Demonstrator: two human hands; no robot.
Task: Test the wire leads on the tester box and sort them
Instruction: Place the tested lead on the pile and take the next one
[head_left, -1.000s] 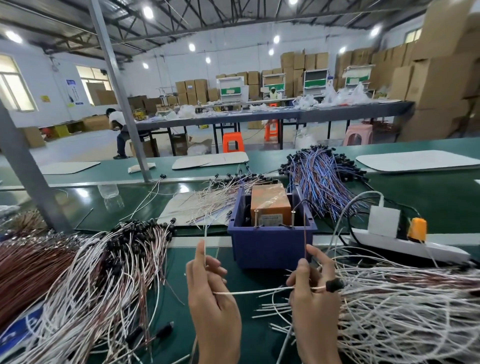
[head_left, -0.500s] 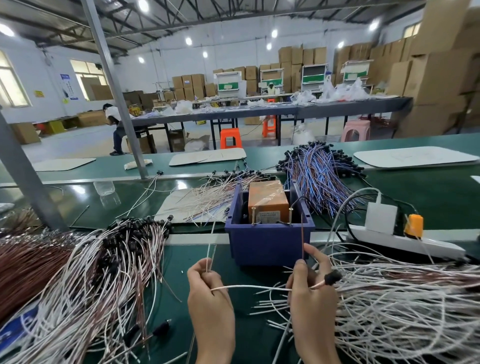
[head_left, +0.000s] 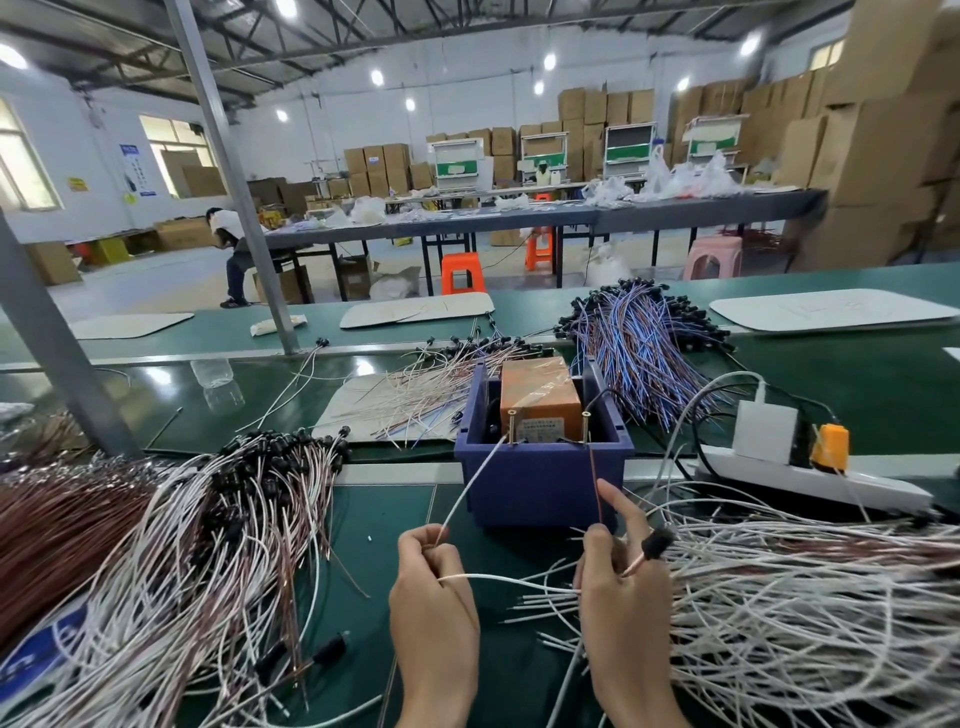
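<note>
Tester box (head_left: 540, 397), two posts (head_left: 512, 427): left grip (head_left: 434, 597) pinches one white lead (head_left: 471, 484), right grip (head_left: 623, 608) one brown lead (head_left: 596, 483).

A green table (head_left: 384, 519) is laden with wiring. A blue tester box (head_left: 540, 483) is set mid-table. A left heap of white leads (head_left: 208, 545) is piled toward the left edge, beside brown leads (head_left: 62, 530). A right heap of white leads (head_left: 805, 597) is spread toward the right edge, near a power strip (head_left: 810, 480). Blue leads (head_left: 644, 353) are piled behind the box.
</note>
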